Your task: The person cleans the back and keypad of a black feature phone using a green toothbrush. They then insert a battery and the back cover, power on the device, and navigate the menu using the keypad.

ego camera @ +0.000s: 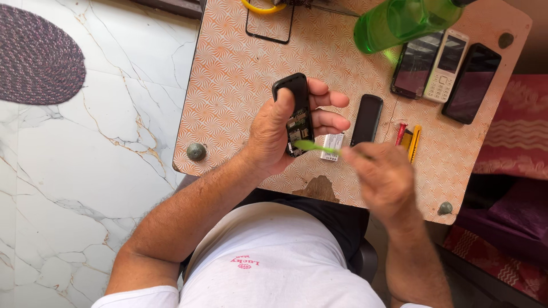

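Clearly, the left hand (pixel 274 134) is closed around a small black phone (pixel 297 111) with its back cover off, held upright a little above the centre of the frame, over the orange patterned table (pixel 228 74). The right hand (pixel 381 174), blurred, pinches a thin green brush (pixel 315 148) whose tip touches the open lower part of the phone, where the metal contacts show.

To do this brushing well, I think the left hand should keep the phone steady, with the thumb away from the open bay, and the strokes should be short and light, so that the small contacts do not bend.

Just beside the brush tip lies a small white battery (pixel 333 144), and to its right a black back cover (pixel 366 118). Near them lie a red and a yellow tool (pixel 409 140). At the upper right of the frame a green bottle (pixel 399 21) lies above three more phones (pixel 445 65).
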